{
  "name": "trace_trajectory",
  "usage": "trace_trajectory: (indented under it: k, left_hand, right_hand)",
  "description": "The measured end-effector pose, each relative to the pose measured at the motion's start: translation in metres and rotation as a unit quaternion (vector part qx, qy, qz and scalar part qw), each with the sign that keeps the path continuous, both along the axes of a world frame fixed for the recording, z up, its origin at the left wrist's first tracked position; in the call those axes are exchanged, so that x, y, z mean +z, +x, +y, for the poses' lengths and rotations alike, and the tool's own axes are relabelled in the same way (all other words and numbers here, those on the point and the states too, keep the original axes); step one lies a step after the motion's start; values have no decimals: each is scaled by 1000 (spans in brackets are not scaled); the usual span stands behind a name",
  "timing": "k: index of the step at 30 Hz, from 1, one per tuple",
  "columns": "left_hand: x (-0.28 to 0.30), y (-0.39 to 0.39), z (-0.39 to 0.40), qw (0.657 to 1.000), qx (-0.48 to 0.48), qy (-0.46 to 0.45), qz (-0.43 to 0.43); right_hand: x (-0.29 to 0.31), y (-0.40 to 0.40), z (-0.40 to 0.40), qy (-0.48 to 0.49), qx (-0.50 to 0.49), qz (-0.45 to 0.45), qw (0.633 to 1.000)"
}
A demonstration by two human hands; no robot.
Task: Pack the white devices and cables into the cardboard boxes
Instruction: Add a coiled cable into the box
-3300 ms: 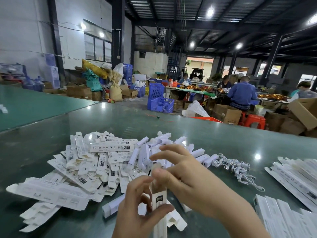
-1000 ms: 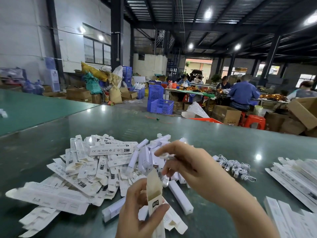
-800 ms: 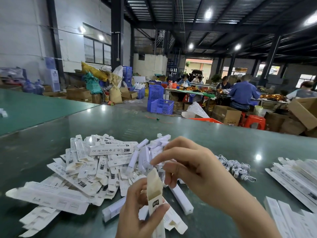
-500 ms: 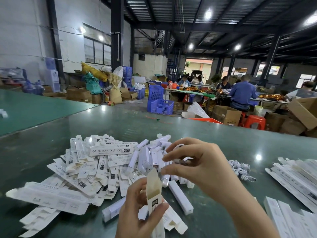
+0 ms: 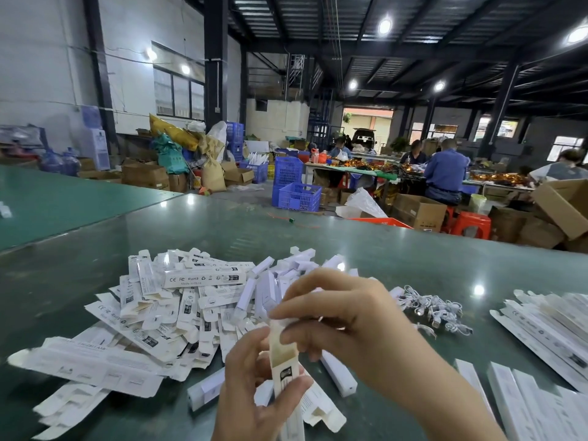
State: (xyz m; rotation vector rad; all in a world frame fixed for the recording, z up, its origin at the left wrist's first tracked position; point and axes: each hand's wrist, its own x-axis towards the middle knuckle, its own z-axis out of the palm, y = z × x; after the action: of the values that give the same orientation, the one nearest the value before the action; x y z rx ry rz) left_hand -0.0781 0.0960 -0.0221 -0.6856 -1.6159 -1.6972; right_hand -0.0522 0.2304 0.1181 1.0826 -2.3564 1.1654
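Note:
My left hand (image 5: 254, 393) grips a slim white cardboard box (image 5: 284, 364) upright, its top flap open. My right hand (image 5: 350, 319) hovers right over that open top with its fingers curled round a small white cable; only a metal tip shows between the fingers. Behind my hands lies a heap of white stick-shaped devices (image 5: 267, 281), and one more device (image 5: 337, 372) lies on the table under my right wrist. A bundle of coiled white cables (image 5: 432, 308) sits to the right of my right hand.
A big pile of flat unfolded boxes (image 5: 165, 313) covers the green table (image 5: 381, 259) at the left. Stacks of flat boxes (image 5: 556, 319) lie at the right edge, closed ones (image 5: 534, 405) nearer. People work at tables far behind, among crates and cartons.
My right hand reached into the pile, took up a cable and came back down to the open top of the box. My left hand has kept the box upright in the same place.

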Motion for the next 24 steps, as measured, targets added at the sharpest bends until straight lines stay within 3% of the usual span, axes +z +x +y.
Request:
trace_trajectory:
  k: [4,10,15,24]
  left_hand:
    - [-1,2,1,1000,8,-21,3]
    - [-4,4,1,1000,-1,18,-1]
    - [-4,4,1,999,9,46,-16]
    - [-6,0,-1,998,21,40,-52]
  right_hand:
    - [-5,4,-9,49,-44,110,992]
    - [-8,4,-16,183,-94,62,977]
    - [-11,3,-18,236,-90,72,965]
    - [-3,4,-14,221,-159,126,954]
